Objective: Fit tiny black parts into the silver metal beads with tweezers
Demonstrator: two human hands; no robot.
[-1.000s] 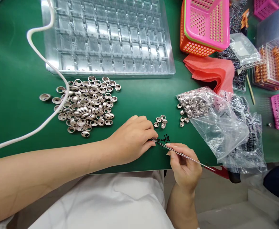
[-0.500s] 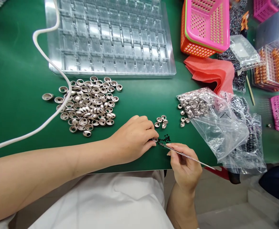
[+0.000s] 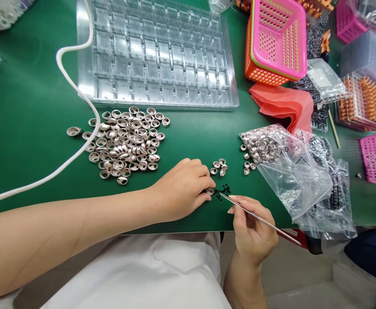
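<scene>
My left hand (image 3: 181, 189) rests on the green mat and pinches one small metal cup (image 3: 210, 191) between fingertips. My right hand (image 3: 250, 227) holds thin metal tweezers (image 3: 259, 218), whose tip sits at a small cluster of tiny black parts (image 3: 222, 190) beside that cup. A few loose metal cups (image 3: 219, 166) lie just beyond the fingertips. A large pile of the same cups (image 3: 126, 143) lies to the left.
A clear compartment tray (image 3: 159, 56) lies at the back. A white cable (image 3: 75, 94) crosses the mat on the left. Clear bags with metal cups (image 3: 281, 159) and black parts lie right, by a red cloth (image 3: 284, 105), pink baskets (image 3: 276, 36) and orange-part racks (image 3: 368, 101).
My hands stay in place on the cup and tweezers; the tweezers' tip shifts slightly among the black parts. The view has moved, so everything sits a little lower and to the right.
</scene>
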